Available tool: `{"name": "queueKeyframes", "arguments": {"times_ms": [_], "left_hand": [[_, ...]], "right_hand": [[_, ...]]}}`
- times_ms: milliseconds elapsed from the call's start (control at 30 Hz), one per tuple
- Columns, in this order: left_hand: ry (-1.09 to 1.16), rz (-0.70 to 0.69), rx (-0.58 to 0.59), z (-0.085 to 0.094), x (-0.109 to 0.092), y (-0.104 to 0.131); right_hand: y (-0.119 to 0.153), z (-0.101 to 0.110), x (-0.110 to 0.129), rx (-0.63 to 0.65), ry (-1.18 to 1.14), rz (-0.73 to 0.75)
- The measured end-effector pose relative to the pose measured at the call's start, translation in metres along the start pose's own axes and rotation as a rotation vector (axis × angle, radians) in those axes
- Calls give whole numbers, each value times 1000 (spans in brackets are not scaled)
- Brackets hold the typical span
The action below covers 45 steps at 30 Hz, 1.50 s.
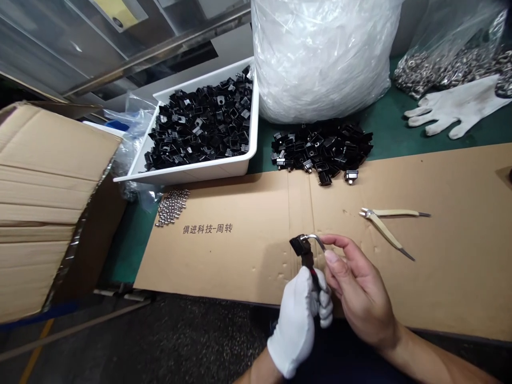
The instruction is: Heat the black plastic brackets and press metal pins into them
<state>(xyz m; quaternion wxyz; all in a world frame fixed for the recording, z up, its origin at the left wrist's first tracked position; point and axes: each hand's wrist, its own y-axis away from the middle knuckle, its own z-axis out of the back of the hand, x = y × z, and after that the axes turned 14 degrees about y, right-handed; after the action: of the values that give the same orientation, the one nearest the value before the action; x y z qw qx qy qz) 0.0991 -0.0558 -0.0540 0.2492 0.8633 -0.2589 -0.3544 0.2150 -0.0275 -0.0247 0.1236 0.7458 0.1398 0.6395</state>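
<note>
My left hand (pixel 298 314), in a white glove, is closed around a dark tool (pixel 307 260) with a touch of red on its handle. A small black plastic housing (pixel 297 245) sits at the tool's upper end; the tool's exact kind is hard to make out. My bare right hand (pixel 360 290) pinches a bent silver hex key (pixel 318 240) between thumb and fingers. The key's far end meets a small metal fitting on the housing's right side. Both hands are close together above the front edge of the cardboard sheet (pixel 240 266).
A white tray (pixel 192 173) full of black housings stands behind, with a loose pile of housings (pixel 324 149) to its right. Small metal fittings (pixel 173 207) lie on the left. Cream-handled cutters (pixel 386 226), a glove (pixel 460 106), a plastic bag (pixel 324 58) and a carton (pixel 48 208) surround the workspace.
</note>
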Motion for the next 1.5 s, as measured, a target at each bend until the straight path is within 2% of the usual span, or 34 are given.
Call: {"name": "queueKeyframes", "arguments": {"times_ms": [233,400,500,633,733,833,1067,1167,1333,1500], "left_hand": [[6,-49,-146,-12,5,-2],[-85,-98,-239,-24,-2,0],[-185,-178,-328,-30,-4,2],[-392,-315,-410,-21,4,7],[-560,-384,-369,-5,16,9],[-627,-383,-338,6,23,10],[-490,-388,-379,2,19,7],[-473,-386,-365,-4,14,6],[-488,-306,-245,-16,-3,8],[-625,-148,-78,-10,-26,18]], "right_hand": [[-10,-6,-14,-69,82,29],[-12,-5,-19,-97,122,34],[-10,-5,-22,-95,133,47],[-7,-8,-30,-62,158,78],[-5,-11,-37,-76,204,107],[-3,-13,-39,-93,234,126],[-3,-15,-30,-187,289,218],[-2,-12,-28,-222,321,260],[8,1,-18,-221,374,246],[18,17,-3,-194,478,259]]}}
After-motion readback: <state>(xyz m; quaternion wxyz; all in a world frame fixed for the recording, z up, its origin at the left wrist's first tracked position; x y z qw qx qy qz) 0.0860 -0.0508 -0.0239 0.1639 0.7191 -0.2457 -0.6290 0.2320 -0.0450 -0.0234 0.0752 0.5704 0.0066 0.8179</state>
